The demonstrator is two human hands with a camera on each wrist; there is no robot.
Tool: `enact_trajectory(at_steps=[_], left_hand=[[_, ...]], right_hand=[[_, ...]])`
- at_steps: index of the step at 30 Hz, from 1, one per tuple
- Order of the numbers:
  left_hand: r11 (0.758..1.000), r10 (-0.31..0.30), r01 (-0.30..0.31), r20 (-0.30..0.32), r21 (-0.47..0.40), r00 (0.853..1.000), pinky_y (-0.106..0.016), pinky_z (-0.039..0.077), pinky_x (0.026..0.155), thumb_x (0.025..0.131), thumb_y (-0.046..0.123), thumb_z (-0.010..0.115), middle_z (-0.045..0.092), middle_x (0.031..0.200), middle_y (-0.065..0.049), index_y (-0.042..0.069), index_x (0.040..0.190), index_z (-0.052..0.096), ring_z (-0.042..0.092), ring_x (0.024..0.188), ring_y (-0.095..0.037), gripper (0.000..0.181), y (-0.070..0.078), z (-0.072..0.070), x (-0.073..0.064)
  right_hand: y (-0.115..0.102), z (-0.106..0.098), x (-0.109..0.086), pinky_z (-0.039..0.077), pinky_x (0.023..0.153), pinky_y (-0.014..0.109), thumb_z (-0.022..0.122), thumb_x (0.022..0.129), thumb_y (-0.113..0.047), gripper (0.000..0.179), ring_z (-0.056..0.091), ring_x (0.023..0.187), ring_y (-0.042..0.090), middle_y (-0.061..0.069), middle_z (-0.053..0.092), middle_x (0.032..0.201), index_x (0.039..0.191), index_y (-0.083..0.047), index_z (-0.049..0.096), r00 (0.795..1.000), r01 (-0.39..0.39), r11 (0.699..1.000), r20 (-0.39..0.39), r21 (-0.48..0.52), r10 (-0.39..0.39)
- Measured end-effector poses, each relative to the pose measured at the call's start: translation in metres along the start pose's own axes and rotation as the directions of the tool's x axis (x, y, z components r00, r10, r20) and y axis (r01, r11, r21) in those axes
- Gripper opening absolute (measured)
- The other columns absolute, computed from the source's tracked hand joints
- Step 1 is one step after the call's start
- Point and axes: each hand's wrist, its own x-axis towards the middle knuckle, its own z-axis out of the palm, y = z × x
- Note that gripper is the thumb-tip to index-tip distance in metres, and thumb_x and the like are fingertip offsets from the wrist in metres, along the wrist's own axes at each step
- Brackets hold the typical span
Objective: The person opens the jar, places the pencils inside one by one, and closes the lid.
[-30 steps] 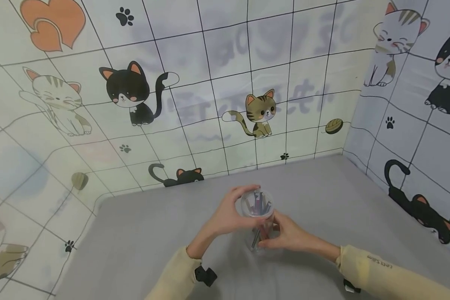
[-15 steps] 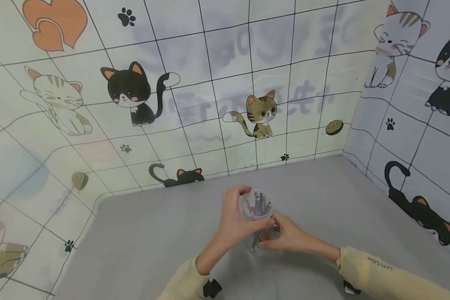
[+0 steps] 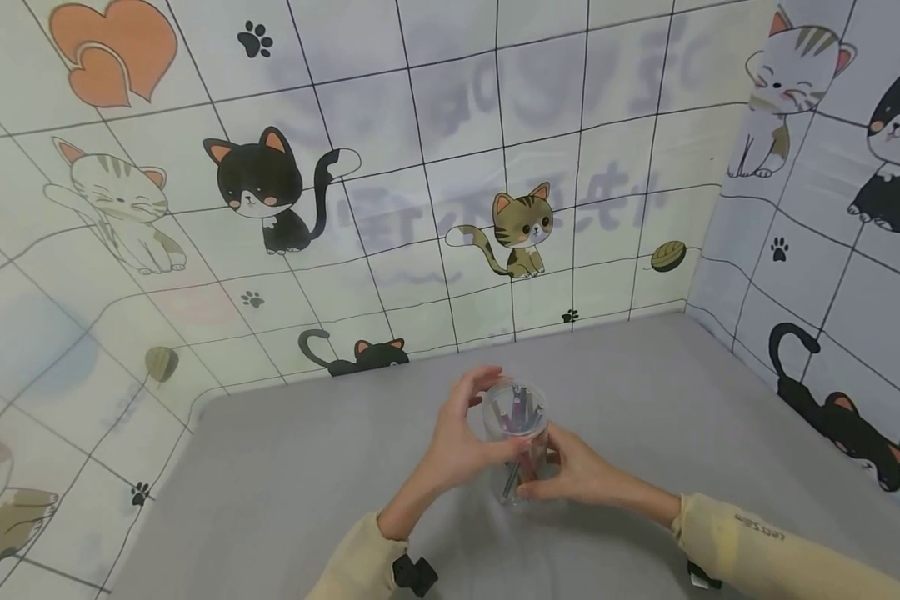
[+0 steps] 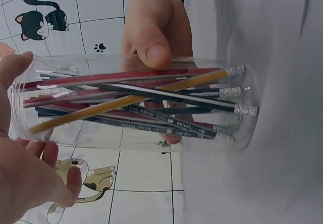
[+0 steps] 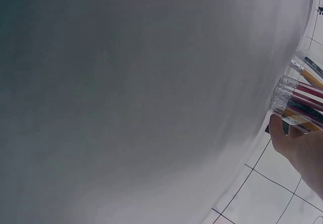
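A tall clear plastic jar (image 4: 202, 146) stands upright on the grey table in the head view. Several pencils (image 4: 121, 102), red, dark and yellow, lean inside with their eraser ends down. At the jar's top, my left hand (image 3: 457, 433) curves its thumb and fingers around the clear lid (image 3: 516, 408). Lower down, my right hand (image 3: 581, 471) grips the jar's body from the right side, its thumb in front. Only part of my right hand (image 5: 303, 151) and the jar's lower end show at the edge of the right wrist view.
The grey tabletop (image 3: 307, 467) spreads around the jar. White gridded wall sheets (image 3: 390, 292) with cat prints rise behind and at both sides. Black straps (image 3: 414, 575) are on the wrists, by the cream sleeves.
My left hand turned at the jar's top, its wrist shifting right and then back left. My right hand has stayed on the jar's body, and the jar has hardly moved.
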Motion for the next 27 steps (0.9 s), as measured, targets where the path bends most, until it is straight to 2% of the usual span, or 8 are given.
enact_trajectory(at_steps=[7, 11, 15, 18, 20, 24, 27], left_hand=[[0.997, 0.043, -0.034, 0.142, -0.070, 0.989, -0.059, 0.034, 0.107, 0.078, 0.008, 0.085, 0.059, 0.138, -0.001, 0.020, 0.150, 0.036, 0.050, 0.129, -0.019, 0.088, -0.009, -0.012, 0.008], [0.995, 0.079, -0.064, 0.205, -0.079, 0.975, -0.055, 0.036, 0.106, 0.079, 0.007, 0.084, 0.058, 0.139, -0.002, 0.017, 0.152, 0.033, 0.051, 0.129, -0.019, 0.090, -0.013, -0.017, 0.012], [0.993, 0.090, -0.067, 0.251, -0.096, 0.964, -0.049, 0.038, 0.106, 0.084, 0.028, 0.083, 0.056, 0.142, -0.003, 0.013, 0.151, 0.036, 0.049, 0.130, -0.019, 0.084, -0.019, -0.020, 0.014], [0.993, 0.074, -0.046, 0.267, -0.111, 0.961, -0.047, 0.038, 0.105, 0.086, 0.048, 0.077, 0.053, 0.145, -0.002, 0.010, 0.150, 0.038, 0.047, 0.132, -0.021, 0.084, -0.022, -0.020, 0.014], [0.992, 0.070, -0.039, 0.260, -0.122, 0.963, -0.047, 0.039, 0.105, 0.087, 0.050, 0.074, 0.051, 0.147, -0.002, 0.008, 0.150, 0.039, 0.045, 0.133, -0.025, 0.083, -0.021, -0.018, 0.012], [0.989, 0.084, -0.053, 0.225, -0.141, 0.971, -0.046, 0.039, 0.105, 0.090, 0.028, 0.075, 0.048, 0.149, -0.003, 0.008, 0.150, 0.040, 0.044, 0.135, -0.028, 0.072, -0.018, -0.013, 0.008], [0.988, 0.087, -0.058, 0.197, -0.146, 0.977, -0.048, 0.039, 0.104, 0.087, 0.017, 0.075, 0.048, 0.149, -0.004, 0.010, 0.149, 0.042, 0.044, 0.134, -0.024, 0.071, -0.015, -0.009, 0.006]], right_hand=[[0.001, -0.001, 0.000, 0.052, 0.084, 0.041, 0.085, 0.080, -0.015, 0.065, 0.060, 0.095, 0.016, 0.002, 0.061, 0.107, 0.134, -0.006, 0.049, 0.999, 0.033, 0.999, -0.004, -0.005, -0.033], [0.001, -0.002, 0.001, 0.052, 0.087, 0.042, 0.085, 0.080, -0.017, 0.074, 0.059, 0.102, 0.017, 0.004, 0.061, 0.118, 0.141, -0.005, 0.046, 1.000, 0.010, 1.000, -0.001, -0.003, -0.010], [0.001, -0.003, 0.001, 0.050, 0.091, 0.047, 0.085, 0.080, -0.017, 0.078, 0.058, 0.111, 0.018, 0.007, 0.059, 0.129, 0.145, -0.004, 0.043, 1.000, -0.012, 1.000, 0.012, 0.013, 0.012], [0.002, -0.003, 0.001, 0.048, 0.093, 0.050, 0.084, 0.081, -0.017, 0.079, 0.057, 0.115, 0.018, 0.007, 0.057, 0.132, 0.146, -0.004, 0.042, 1.000, -0.013, 1.000, 0.021, 0.020, 0.013], [0.003, -0.004, 0.000, 0.047, 0.095, 0.052, 0.084, 0.082, -0.017, 0.079, 0.057, 0.116, 0.019, 0.008, 0.057, 0.133, 0.147, -0.005, 0.041, 0.999, -0.010, 1.000, 0.031, 0.023, 0.009], [0.003, -0.004, -0.001, 0.047, 0.096, 0.052, 0.083, 0.082, -0.018, 0.081, 0.057, 0.117, 0.019, 0.008, 0.055, 0.136, 0.149, -0.005, 0.038, 0.999, 0.000, 1.000, 0.035, 0.020, -0.001], [0.003, -0.004, -0.001, 0.046, 0.096, 0.052, 0.083, 0.083, -0.018, 0.082, 0.056, 0.116, 0.018, 0.008, 0.054, 0.136, 0.149, -0.006, 0.038, 0.999, 0.005, 1.000, 0.033, 0.013, -0.006]])
